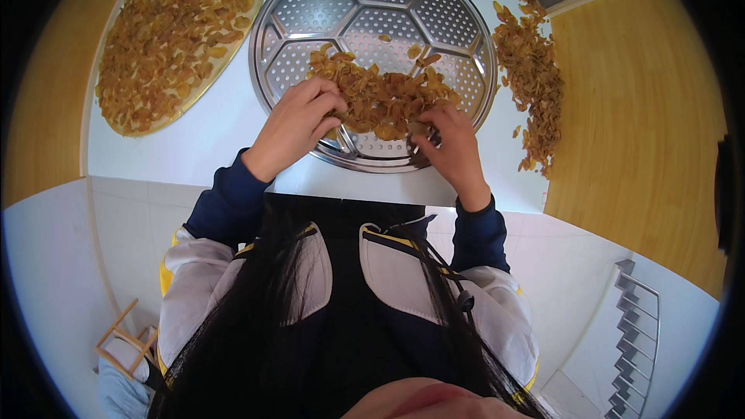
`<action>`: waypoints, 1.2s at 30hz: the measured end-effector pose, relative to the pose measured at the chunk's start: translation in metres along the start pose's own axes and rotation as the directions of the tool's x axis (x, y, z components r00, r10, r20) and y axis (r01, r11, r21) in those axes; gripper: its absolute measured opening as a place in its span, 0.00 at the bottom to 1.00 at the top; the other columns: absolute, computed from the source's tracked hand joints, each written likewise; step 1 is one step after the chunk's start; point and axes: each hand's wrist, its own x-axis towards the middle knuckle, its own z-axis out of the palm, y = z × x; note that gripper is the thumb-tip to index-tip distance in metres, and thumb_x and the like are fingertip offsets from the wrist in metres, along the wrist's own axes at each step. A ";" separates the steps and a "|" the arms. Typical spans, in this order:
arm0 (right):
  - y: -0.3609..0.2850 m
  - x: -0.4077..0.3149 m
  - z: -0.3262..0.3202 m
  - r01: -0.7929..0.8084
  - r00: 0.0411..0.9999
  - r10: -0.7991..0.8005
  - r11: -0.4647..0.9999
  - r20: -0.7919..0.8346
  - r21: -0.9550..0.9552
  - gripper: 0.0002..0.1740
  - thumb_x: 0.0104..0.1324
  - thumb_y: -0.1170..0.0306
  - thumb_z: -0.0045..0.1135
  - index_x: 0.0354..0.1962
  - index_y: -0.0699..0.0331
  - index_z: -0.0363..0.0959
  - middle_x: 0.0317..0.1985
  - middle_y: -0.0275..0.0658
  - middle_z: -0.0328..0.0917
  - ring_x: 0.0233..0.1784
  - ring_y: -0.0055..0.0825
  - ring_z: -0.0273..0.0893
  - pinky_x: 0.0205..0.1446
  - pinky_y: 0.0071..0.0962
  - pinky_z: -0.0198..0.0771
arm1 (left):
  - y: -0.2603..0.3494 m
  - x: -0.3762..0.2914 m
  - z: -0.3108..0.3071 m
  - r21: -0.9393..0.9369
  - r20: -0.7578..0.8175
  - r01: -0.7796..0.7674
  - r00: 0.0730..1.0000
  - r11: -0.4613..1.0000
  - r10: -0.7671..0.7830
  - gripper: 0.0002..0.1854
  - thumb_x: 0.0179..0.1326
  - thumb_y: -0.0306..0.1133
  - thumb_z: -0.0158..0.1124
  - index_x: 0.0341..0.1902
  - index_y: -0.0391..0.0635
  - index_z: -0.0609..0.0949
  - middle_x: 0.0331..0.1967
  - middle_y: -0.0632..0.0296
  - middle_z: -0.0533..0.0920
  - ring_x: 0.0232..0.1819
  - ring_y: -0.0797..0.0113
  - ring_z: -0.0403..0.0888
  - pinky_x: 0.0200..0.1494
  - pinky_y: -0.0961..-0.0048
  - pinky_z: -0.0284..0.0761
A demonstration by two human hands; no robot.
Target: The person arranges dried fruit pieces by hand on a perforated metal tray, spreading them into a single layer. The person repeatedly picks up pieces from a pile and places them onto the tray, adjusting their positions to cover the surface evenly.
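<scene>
A round perforated stainless-steel tray (381, 29) lies before me on a white table. Thin, amber-brown dried slices (381, 96) form a loose band across its near half, and a few single ones lie farther back. More slices line the tray's far rim. My left hand (305, 119) is at the left end of the band, fingers curled down among the slices; whether it grips any is hidden. At the right end, my right hand (451, 142) pinches a darker slice (418, 128) between thumb and fingers.
On the left, a round, yellow-rimmed tray (192, 106) is covered with similar slices. A long heap of slices (528, 70) runs along the table's right side. Wood-coloured panels (628, 116) flank the table (198, 154). Behind are a wooden-framed stool (131, 343) and a stepped metal rack (634, 331).
</scene>
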 end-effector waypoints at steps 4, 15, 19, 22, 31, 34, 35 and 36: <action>-0.003 -0.008 0.012 -0.034 0.999 0.034 0.999 -0.016 0.008 0.21 0.55 0.73 0.71 0.48 0.61 0.80 0.46 0.41 0.76 0.49 0.46 0.74 0.53 0.42 0.67 | 0.006 -0.022 0.001 -0.067 -0.018 0.124 0.992 0.990 -0.125 0.12 0.56 0.23 0.71 0.43 0.43 0.81 0.46 0.59 0.77 0.47 0.53 0.80 0.48 0.63 0.77; -0.007 -0.005 0.012 -0.124 0.990 0.135 0.971 -0.043 0.207 0.20 0.58 0.77 0.68 0.50 0.65 0.79 0.46 0.42 0.78 0.47 0.44 0.77 0.48 0.35 0.74 | 0.013 -0.035 0.025 0.042 -0.056 0.158 0.986 0.987 -0.155 0.16 0.51 0.27 0.76 0.43 0.43 0.82 0.43 0.58 0.77 0.44 0.51 0.79 0.46 0.60 0.76; -0.005 -0.007 -0.002 -0.164 0.980 0.193 0.919 -0.045 0.358 0.21 0.59 0.79 0.67 0.52 0.65 0.79 0.46 0.37 0.79 0.41 0.30 0.76 0.42 0.25 0.74 | 0.011 -0.036 0.030 0.072 -0.111 0.114 0.988 0.991 -0.106 0.12 0.54 0.29 0.74 0.41 0.43 0.82 0.42 0.59 0.78 0.43 0.52 0.80 0.45 0.60 0.77; 0.002 -0.002 -0.006 -0.209 0.968 0.251 0.848 -0.023 0.487 0.22 0.60 0.79 0.68 0.53 0.64 0.80 0.43 0.33 0.81 0.37 0.20 0.72 0.42 0.20 0.70 | 0.009 -0.035 0.030 0.082 -0.092 0.089 0.992 0.993 -0.082 0.10 0.56 0.30 0.72 0.40 0.43 0.83 0.42 0.60 0.79 0.42 0.53 0.80 0.45 0.60 0.77; 0.010 0.005 -0.008 -0.357 0.927 0.366 0.785 0.088 0.506 0.18 0.66 0.78 0.64 0.54 0.65 0.81 0.39 0.28 0.82 0.36 0.12 0.70 0.42 0.16 0.67 | 0.010 -0.041 0.038 0.085 -0.063 0.111 0.992 0.990 -0.106 0.10 0.56 0.30 0.71 0.41 0.44 0.81 0.43 0.61 0.80 0.44 0.55 0.82 0.46 0.61 0.79; 0.018 0.014 -0.011 -0.339 0.914 0.401 0.663 0.065 0.668 0.14 0.69 0.76 0.64 0.52 0.66 0.81 0.35 0.27 0.81 0.36 0.11 0.73 0.41 0.15 0.69 | 0.008 -0.042 0.037 0.092 -0.041 0.092 0.995 0.991 -0.089 0.09 0.57 0.29 0.70 0.40 0.45 0.81 0.43 0.62 0.80 0.44 0.55 0.82 0.46 0.62 0.79; 0.021 0.017 -0.012 -0.319 0.906 0.420 0.604 0.049 0.730 0.13 0.69 0.75 0.64 0.51 0.66 0.81 0.33 0.26 0.80 0.36 0.11 0.74 0.40 0.15 0.70 | 0.007 -0.043 0.037 0.089 -0.041 0.083 0.996 0.993 -0.079 0.09 0.57 0.29 0.70 0.41 0.45 0.81 0.43 0.62 0.80 0.44 0.55 0.82 0.46 0.62 0.79; 0.026 0.019 -0.017 -0.350 0.900 0.428 0.603 0.079 0.717 0.13 0.71 0.77 0.61 0.52 0.70 0.80 0.45 0.34 0.86 0.47 0.14 0.79 0.54 0.15 0.71 | 0.006 -0.043 0.037 0.087 -0.041 0.074 0.997 0.994 -0.070 0.09 0.57 0.29 0.70 0.41 0.45 0.81 0.43 0.62 0.80 0.44 0.55 0.82 0.46 0.62 0.79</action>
